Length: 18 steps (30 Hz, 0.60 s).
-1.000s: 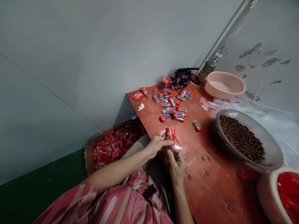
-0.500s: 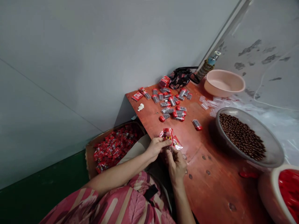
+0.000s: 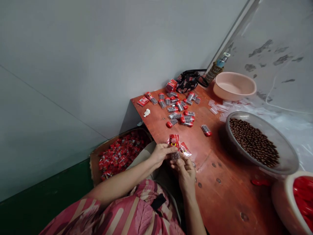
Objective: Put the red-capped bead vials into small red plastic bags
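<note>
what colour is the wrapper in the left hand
The wrapper is mostly red with a small yellow mark, as the head view shows.

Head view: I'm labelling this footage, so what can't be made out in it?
Held packet, head view: fine print too small to read.
Left hand, head view: some fingers hidden behind the packet.
Box, head view: near corner hidden by left forearm.
Pale tub, head view: cut off by the right edge.

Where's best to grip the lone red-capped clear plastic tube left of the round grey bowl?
Probably pinch the lone tube across its middle from above, thumb and fingers on its long sides: it lies flat, apart from the clustered red-capped tubes, leaving both sides free.
</note>
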Each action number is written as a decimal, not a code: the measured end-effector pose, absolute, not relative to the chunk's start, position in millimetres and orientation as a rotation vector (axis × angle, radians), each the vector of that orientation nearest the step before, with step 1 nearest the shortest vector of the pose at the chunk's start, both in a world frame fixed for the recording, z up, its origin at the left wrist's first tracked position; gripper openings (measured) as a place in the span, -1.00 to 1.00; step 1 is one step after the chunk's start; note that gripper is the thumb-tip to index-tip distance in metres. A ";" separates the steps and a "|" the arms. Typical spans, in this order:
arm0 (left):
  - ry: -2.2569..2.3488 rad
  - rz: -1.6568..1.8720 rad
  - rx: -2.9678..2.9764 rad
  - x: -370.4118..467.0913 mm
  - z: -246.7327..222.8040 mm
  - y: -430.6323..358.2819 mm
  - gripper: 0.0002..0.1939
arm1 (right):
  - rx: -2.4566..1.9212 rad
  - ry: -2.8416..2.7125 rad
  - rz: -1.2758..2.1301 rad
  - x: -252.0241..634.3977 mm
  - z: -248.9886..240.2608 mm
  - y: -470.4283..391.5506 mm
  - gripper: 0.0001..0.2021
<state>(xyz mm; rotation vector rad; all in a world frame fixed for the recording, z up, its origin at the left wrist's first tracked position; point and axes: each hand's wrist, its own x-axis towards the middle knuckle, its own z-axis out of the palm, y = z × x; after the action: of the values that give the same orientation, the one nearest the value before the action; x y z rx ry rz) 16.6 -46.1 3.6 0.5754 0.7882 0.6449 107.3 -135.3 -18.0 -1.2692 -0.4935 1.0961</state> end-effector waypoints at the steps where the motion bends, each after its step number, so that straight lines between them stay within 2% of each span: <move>1: 0.805 0.653 0.568 16.7 3.4 -47.1 -0.66 | -1.266 -0.497 1.103 108.0 -18.9 -136.4 -0.66; 7: 0.783 0.607 0.541 14.8 -0.9 -60.1 -0.66 | -1.293 -0.541 1.056 110.5 -23.8 -126.9 -0.75; 11: 0.743 0.595 0.519 -7.9 1.0 -58.2 -0.67 | -1.317 -0.663 1.132 104.8 -17.5 -112.6 -0.68; 14: 0.849 0.787 0.452 -42.8 -5.0 -51.5 -0.71 | -1.368 -0.760 1.142 106.3 -9.3 -110.1 -0.64; 18: 1.132 1.028 0.295 -86.1 -23.8 -46.3 -0.73 | -1.568 -0.805 0.904 134.6 -5.2 -118.0 -0.73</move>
<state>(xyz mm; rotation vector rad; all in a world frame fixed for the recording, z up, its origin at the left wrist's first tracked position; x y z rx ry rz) -86.1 -46.3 -23.8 0.2952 1.1317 1.0283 134.6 -118.0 -5.2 -1.5682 -0.8048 0.9038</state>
